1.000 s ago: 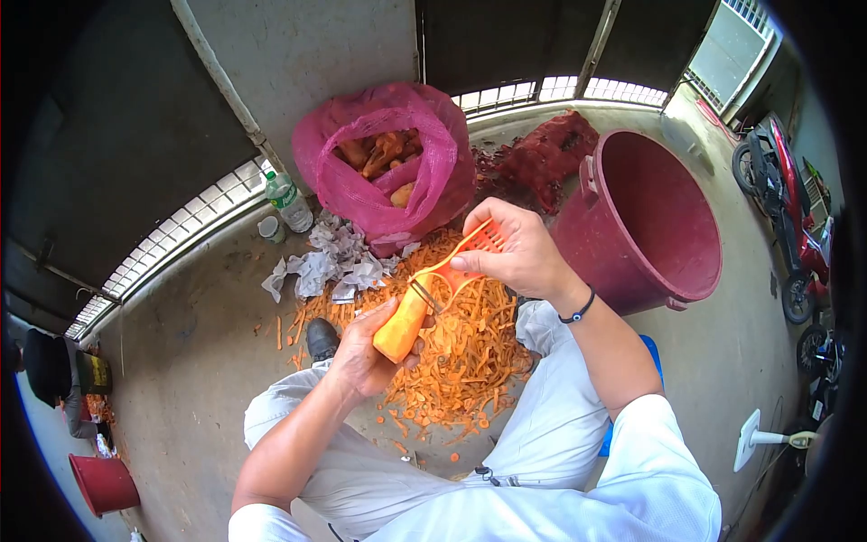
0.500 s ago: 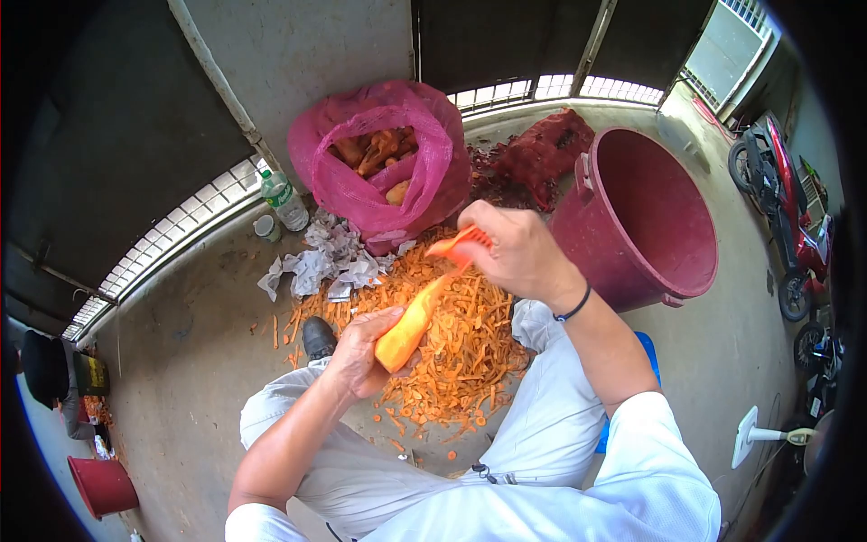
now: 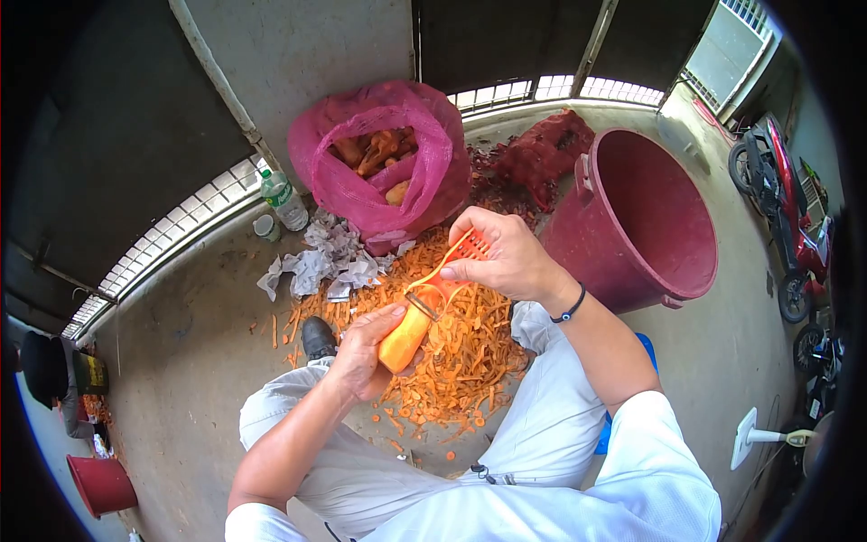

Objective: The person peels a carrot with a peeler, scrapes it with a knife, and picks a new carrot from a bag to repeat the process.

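A peeled orange carrot (image 3: 402,342) is gripped at its thick lower end by my left hand (image 3: 364,354), tilted with its thin end up and away from me. My right hand (image 3: 507,256) is closed on the handle of an orange peeler (image 3: 443,282). The peeler's metal blade lies across the carrot, about midway along the visible part. Below both hands spreads a heap of carrot peelings (image 3: 465,361) on the floor, between my legs, with small round carrot slices among them.
A pink mesh sack (image 3: 379,217) of carrots stands ahead, with crumpled paper (image 3: 330,257) and a plastic bottle (image 3: 284,200) beside it. A large maroon tub (image 3: 587,230) tilts at the right, near a red net bag (image 3: 542,158). A smaller red bucket (image 3: 102,486) is far left.
My right hand has turned the peeler and brought its blade down onto the carrot; before, it was up by the thin end. My left hand has barely moved.
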A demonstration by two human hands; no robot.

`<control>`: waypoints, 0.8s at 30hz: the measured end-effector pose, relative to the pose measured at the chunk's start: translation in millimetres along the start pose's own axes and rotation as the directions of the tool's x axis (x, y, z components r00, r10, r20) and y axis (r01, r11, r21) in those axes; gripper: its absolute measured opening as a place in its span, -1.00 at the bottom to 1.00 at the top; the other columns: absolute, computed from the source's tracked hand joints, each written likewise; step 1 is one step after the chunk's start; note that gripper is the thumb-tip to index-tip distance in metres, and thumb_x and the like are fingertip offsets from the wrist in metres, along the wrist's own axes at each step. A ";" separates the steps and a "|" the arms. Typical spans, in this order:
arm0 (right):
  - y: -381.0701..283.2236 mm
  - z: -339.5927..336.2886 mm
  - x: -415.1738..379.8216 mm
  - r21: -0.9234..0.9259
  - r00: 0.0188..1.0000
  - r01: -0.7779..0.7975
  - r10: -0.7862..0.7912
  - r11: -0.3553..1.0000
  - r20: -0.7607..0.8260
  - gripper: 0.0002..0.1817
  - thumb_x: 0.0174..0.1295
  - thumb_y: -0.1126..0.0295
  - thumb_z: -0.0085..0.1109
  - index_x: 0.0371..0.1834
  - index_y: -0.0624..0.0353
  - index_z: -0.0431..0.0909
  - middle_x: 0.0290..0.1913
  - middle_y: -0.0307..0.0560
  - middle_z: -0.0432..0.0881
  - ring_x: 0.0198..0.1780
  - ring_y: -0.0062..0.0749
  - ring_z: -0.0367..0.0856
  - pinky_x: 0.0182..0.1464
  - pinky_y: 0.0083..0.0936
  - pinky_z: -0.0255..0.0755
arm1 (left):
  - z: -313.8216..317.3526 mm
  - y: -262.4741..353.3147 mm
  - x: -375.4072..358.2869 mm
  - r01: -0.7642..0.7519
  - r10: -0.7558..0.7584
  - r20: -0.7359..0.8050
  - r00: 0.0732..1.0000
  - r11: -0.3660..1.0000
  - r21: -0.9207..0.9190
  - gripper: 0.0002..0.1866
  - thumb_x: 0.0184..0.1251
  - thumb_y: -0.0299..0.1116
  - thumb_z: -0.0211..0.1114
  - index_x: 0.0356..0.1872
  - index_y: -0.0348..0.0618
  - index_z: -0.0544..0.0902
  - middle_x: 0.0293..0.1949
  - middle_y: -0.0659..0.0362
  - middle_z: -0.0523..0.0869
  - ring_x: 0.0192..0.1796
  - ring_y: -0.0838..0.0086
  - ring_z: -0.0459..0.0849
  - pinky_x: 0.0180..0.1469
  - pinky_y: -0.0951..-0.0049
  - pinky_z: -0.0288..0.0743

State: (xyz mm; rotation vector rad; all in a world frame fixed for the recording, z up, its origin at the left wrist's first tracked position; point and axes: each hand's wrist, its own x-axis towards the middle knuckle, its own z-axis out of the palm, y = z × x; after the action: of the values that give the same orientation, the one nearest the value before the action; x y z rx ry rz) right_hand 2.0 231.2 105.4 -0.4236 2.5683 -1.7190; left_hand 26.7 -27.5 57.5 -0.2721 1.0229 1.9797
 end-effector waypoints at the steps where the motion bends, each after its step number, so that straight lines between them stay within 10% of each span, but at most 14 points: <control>1: -2.8 -1.2 -0.5 -0.072 0.998 0.066 -0.066 0.995 -0.002 -0.68 0.18 0.40 0.58 -0.18 0.21 0.56 -0.34 -0.23 0.70 -0.30 -0.63 0.68 -0.22 -0.54 0.58 | -0.5 -0.3 -0.7 -0.003 0.003 0.006 1.000 1.000 0.008 -0.68 0.61 -0.16 0.17 0.15 -0.13 0.62 -0.26 0.08 0.74 -0.39 0.33 0.71 -0.49 0.43 0.42; 5: 10.9 -14.9 4.5 -0.560 0.938 0.187 -0.317 0.807 -0.142 -0.72 0.21 0.38 0.52 -0.17 0.21 0.58 -0.32 0.00 0.74 -0.30 -0.33 0.80 -0.22 -0.40 0.61 | -9.4 -1.7 -0.4 0.003 -0.003 0.036 0.999 1.000 0.008 -0.66 0.62 -0.14 0.16 0.18 -0.12 0.61 -0.26 0.07 0.75 -0.40 0.33 0.71 -0.47 0.43 0.43; 8: 11.7 -30.4 5.6 -0.461 0.878 0.125 -0.314 0.879 -0.360 -0.75 0.22 0.47 0.48 -0.14 0.22 0.58 -0.30 0.01 0.77 -0.28 -0.36 0.81 -0.23 -0.44 0.63 | -2.2 2.8 -7.2 -0.023 0.024 0.043 0.999 1.000 -0.011 -0.65 0.63 -0.13 0.14 0.20 -0.12 0.59 -0.24 0.05 0.75 -0.38 0.33 0.72 -0.47 0.41 0.46; 15: 13.9 -13.4 6.1 -0.107 0.968 0.013 -0.039 0.994 -0.248 -0.69 0.17 0.45 0.55 -0.15 0.20 0.57 -0.30 -0.21 0.75 -0.26 -0.66 0.71 -0.19 -0.60 0.59 | -17.5 2.1 3.4 -0.011 0.016 0.064 0.998 0.996 -0.083 -0.62 0.62 -0.09 0.14 0.24 -0.09 0.57 -0.16 0.03 0.76 -0.34 0.32 0.72 -0.45 0.35 0.50; 19: 12.3 -17.1 6.6 -0.356 0.943 0.067 -0.176 0.932 -0.283 -0.70 0.18 0.48 0.55 -0.14 0.21 0.57 -0.28 -0.20 0.76 -0.26 -0.64 0.73 -0.19 -0.62 0.61 | -14.6 1.6 2.8 -0.065 0.066 0.016 0.998 0.995 -0.082 -0.65 0.60 -0.08 0.15 0.13 -0.10 0.60 -0.19 0.10 0.74 -0.33 0.34 0.70 -0.42 0.38 0.47; 21: 15.8 -18.5 8.4 0.226 0.940 0.066 0.015 0.972 -0.341 -0.70 0.18 0.45 0.55 -0.17 0.24 0.57 -0.32 -0.18 0.76 -0.27 -0.66 0.71 -0.20 -0.58 0.63 | -20.5 -2.3 6.5 -0.066 0.065 -0.017 0.998 0.993 -0.096 -0.66 0.59 -0.08 0.16 0.09 -0.11 0.61 -0.20 0.12 0.72 -0.33 0.36 0.68 -0.41 0.38 0.45; 24: 25.2 -23.9 10.3 0.087 0.946 0.024 0.006 0.996 -0.325 -0.69 0.20 0.53 0.53 -0.11 0.23 0.54 -0.24 -0.16 0.76 -0.25 -0.63 0.75 -0.20 -0.66 0.66 | -26.1 -6.0 9.4 -0.014 0.018 0.023 1.000 0.990 -0.143 -0.62 0.57 -0.05 0.15 0.15 -0.10 0.59 -0.18 0.10 0.70 -0.29 0.37 0.55 -0.32 0.36 0.39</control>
State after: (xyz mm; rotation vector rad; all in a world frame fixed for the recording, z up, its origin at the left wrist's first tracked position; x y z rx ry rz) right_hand -17.3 259.3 93.2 -0.1581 2.6848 -2.0538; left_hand 21.0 -39.7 32.5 -0.3186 0.8713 2.0694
